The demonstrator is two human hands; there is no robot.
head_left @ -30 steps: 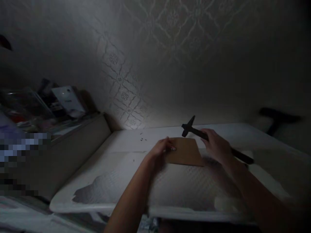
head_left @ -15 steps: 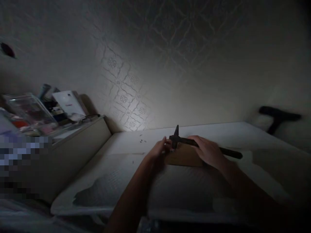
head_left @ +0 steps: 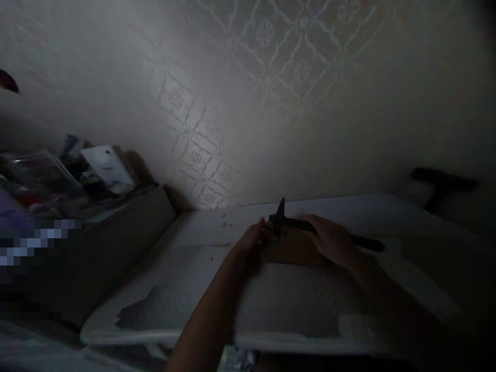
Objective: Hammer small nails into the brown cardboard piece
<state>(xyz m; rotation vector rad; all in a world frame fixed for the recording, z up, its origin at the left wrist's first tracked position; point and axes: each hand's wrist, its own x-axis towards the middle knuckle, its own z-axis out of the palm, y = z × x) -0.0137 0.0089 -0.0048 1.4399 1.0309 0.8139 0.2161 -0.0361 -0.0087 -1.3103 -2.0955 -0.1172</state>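
Note:
A dark hammer (head_left: 297, 223) lies across my right hand (head_left: 334, 238), whose fingers are closed round its handle. The handle's end sticks out to the right of the hand. Beneath the hammer head is a brown wooden block (head_left: 296, 249) on the white table (head_left: 201, 227). My left hand (head_left: 253, 236) is at the block's left end, its fingers bent close together beside the hammer head. Whatever those fingers pinch is too dark and small to make out. Several tiny dark nail-like bits (head_left: 226, 225) lie on the table further left.
A low cabinet side (head_left: 151, 217) borders the table on the left, topped by a white box (head_left: 108, 164), a clear plastic case (head_left: 46, 170) and clutter. A patterned wall (head_left: 271, 129) rises behind. A dark T-shaped object (head_left: 442, 183) stands at the right.
The picture is darker over the table and hands, while the upper wall is brighter. Both hands and the hammer are in nearly the same place.

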